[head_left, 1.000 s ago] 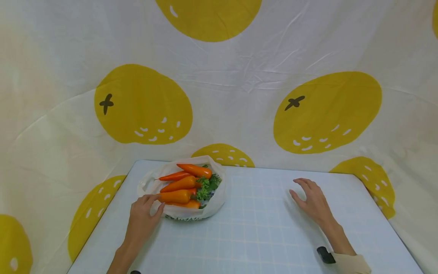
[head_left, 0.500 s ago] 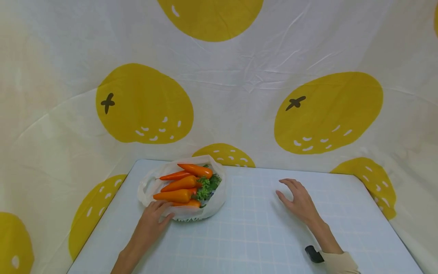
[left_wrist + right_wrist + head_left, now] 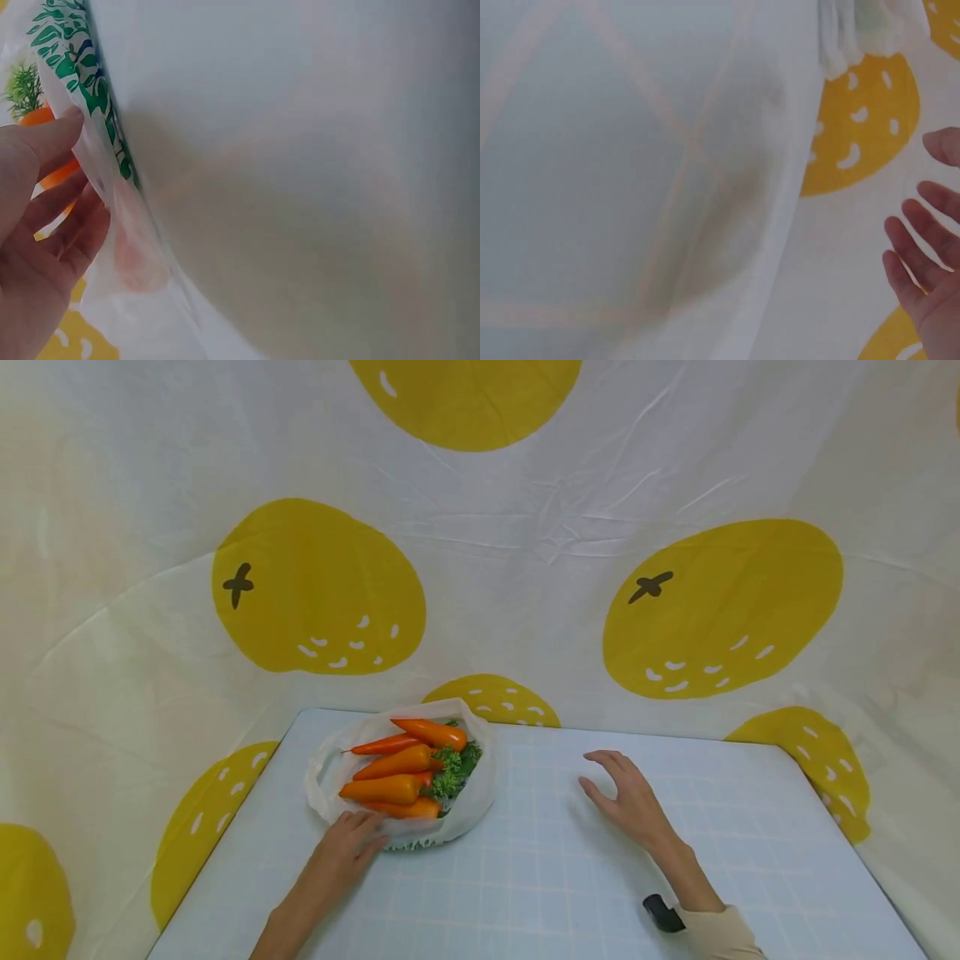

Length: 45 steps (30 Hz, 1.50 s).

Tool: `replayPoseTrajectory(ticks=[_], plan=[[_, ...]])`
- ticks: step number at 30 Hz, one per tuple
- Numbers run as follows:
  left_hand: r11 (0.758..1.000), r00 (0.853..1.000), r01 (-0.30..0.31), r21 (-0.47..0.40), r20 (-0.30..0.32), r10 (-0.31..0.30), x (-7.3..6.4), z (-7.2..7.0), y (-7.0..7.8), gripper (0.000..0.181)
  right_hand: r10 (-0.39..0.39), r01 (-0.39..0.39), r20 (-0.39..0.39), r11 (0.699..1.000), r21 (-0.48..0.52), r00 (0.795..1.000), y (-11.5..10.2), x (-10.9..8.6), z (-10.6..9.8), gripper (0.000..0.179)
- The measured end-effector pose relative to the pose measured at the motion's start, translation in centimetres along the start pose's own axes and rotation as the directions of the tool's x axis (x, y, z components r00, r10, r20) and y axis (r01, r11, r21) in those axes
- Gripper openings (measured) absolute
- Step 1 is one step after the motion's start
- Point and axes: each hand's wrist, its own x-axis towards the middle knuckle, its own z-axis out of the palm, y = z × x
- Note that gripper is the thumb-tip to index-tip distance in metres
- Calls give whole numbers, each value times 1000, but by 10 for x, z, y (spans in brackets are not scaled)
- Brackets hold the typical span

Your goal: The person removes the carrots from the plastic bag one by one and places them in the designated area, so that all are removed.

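A white translucent plastic bag [image 3: 480, 789] lies with its mouth open at the back left of the table. In it are several glossy orange carrot-shaped vegetables [image 3: 382, 790] and curly green leaves [image 3: 448, 775]. My left hand [image 3: 341, 852] is at the bag's front left rim. In the left wrist view, that hand [image 3: 41, 202] pinches the thin plastic between thumb and fingers, beside the green printed stripe [image 3: 86, 82]. Over the right half of the table, my right hand [image 3: 630, 802] hovers with bent, spread fingers, apart from the bag. The right wrist view shows nothing in its fingers [image 3: 915, 240].
The light blue checked table [image 3: 525, 893] reaches its back edge just behind the bag. A white cloth backdrop [image 3: 517, 610] with yellow fruit prints hangs behind and beside it. A black wrist device [image 3: 663, 913] sits at the right sleeve [image 3: 720, 933].
My left hand has moved from the tip of an orange vegetable toward the front right, onto the bag's rim. My right hand has shifted left, toward the bag, staying in the air.
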Motion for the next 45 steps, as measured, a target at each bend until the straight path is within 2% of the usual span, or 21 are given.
replayPoseTrajectory(ticks=[2, 4, 9, 12, 19, 24, 28, 37, 45], plan=[[1000, 999, 26, 10, 41, -26, 0, 2, 0, 34, -11, 11, 1, 1000, 11, 1000, -3, 2, 2, 37], [1000, 998, 27, 10, 64, -28, -1, 3, 0, 30, -16, 16, 5, 1000, 15, 1000, -6, 3, 5, 37], [999, 997, -32, 11, 72, 31, -1, 4, 0, 20, -17, 16, 21, 999, 35, 1000, -16, 8, 10, 37], [999, 994, -38, 12, 102, 36, -1, 2, 1, 17, -16, 14, 35, 998, 55, 999, -25, 13, 12, 38], [1000, 987, 0, 1, 161, 0, 0, 2, 3, 13, -38, 33, 54, 994, 101, 998, -44, 26, 21, 37], [996, 975, 84, 16, 206, -86, 3, 2, 5, 13, -74, 66, 54, 988, 137, 996, -60, 36, 28, 36], [992, 966, 124, 16, 226, -125, 4, 2, 6, 13, -89, 78, 65, 984, 158, 994, -74, 45, 33, 37], [992, 965, 122, 10, 232, -121, 5, 1, 8, 13, -156, 138, 72, 969, 206, 985, -99, 62, 46, 36], [988, 957, 153, -3, 251, -147, 7, -1, 7, 13, -196, 167, 107, 957, 236, 975, -115, 71, 63, 36]])
